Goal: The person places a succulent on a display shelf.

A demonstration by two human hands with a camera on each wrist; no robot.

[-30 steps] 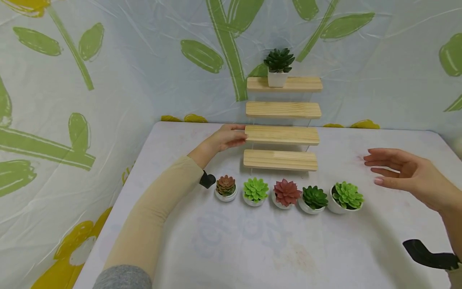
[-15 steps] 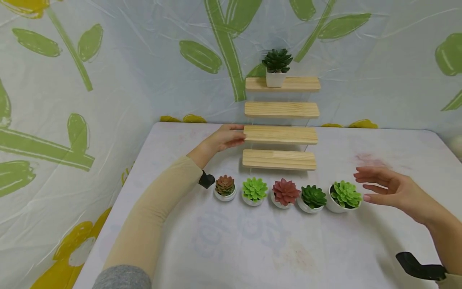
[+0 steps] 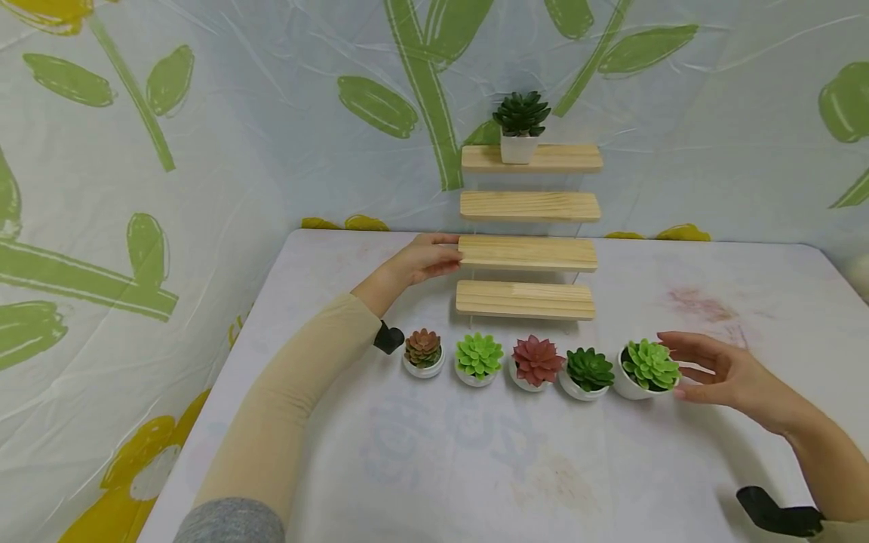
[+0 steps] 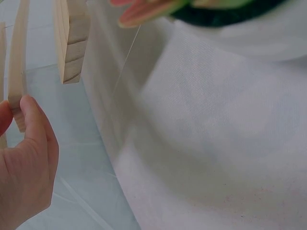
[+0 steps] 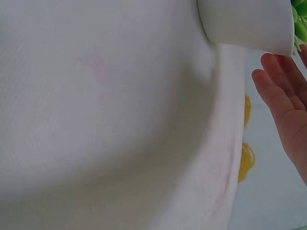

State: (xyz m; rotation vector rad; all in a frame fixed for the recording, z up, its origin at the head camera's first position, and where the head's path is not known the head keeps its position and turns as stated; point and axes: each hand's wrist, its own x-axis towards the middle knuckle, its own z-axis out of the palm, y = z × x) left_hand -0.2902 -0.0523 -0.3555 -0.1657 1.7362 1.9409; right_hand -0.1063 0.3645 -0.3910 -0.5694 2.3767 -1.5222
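Note:
At the left end of a wooden board [image 3: 536, 255], the second from the bottom of a tiered shelf, my left hand [image 3: 422, 259] pinches the edge between thumb and fingers. The left wrist view shows this hand [image 4: 31, 158] on the board's end. My right hand [image 3: 736, 381] reaches around the right side of a bright green succulent [image 3: 650, 367] in a white pot, its fingers apart and relaxed. In the right wrist view, the fingertips are right by the rim of the white pot [image 5: 247, 24].
Left of that plant stand a dark green [image 3: 590, 369], a red [image 3: 538, 361], a lime green [image 3: 479, 357] and a brownish succulent [image 3: 423, 349] in a row before the shelf. A dark succulent in a square pot [image 3: 520, 148] stands on the top board [image 3: 573, 157].
My right hand has moved left and toward the near side, from over the table to beside the bright green succulent. The left hand has stayed on the board.

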